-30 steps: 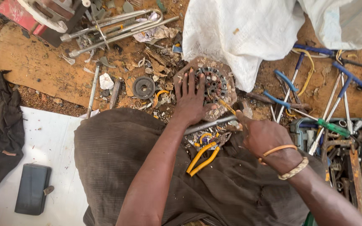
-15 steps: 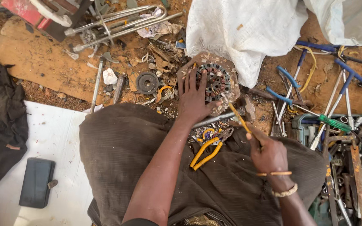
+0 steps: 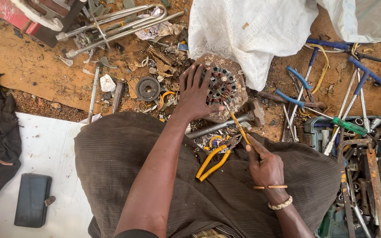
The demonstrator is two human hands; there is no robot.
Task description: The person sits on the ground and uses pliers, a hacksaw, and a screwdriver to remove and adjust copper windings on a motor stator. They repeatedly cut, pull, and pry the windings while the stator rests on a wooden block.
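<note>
A dark phone (image 3: 32, 206) lies flat on the white sheet (image 3: 45, 150) at far left. Further right, on the bare ground, a black toothed wheel (image 3: 148, 88) rests among metal scrap.

The left hand (image 3: 195, 94) is spread flat, fingers open, and is pressed on the rim of the stator (image 3: 220, 86), a round wound core seated on a rusty plate just beyond the knees. Nothing is clasped in this hand; the part is only pinned down.

Yellow-handled pliers (image 3: 214, 159) are laid on the lap, untouched, just beside the right hand (image 3: 265, 166). That hand's grip is closed around a yellow-handled screwdriver (image 3: 239, 127), its shaft angled up toward the stator's near edge. A hammer (image 3: 225, 124) lies on the ground between stator and lap.

Blue-handled T-wrenches (image 3: 307, 81) and an open toolbox (image 3: 358, 176) are found at far right.

The step in hand is judged to be prying or probing at the stator's edge. For the next move, the stator should be kept pinned and the tip guided clear of the windings.
</note>
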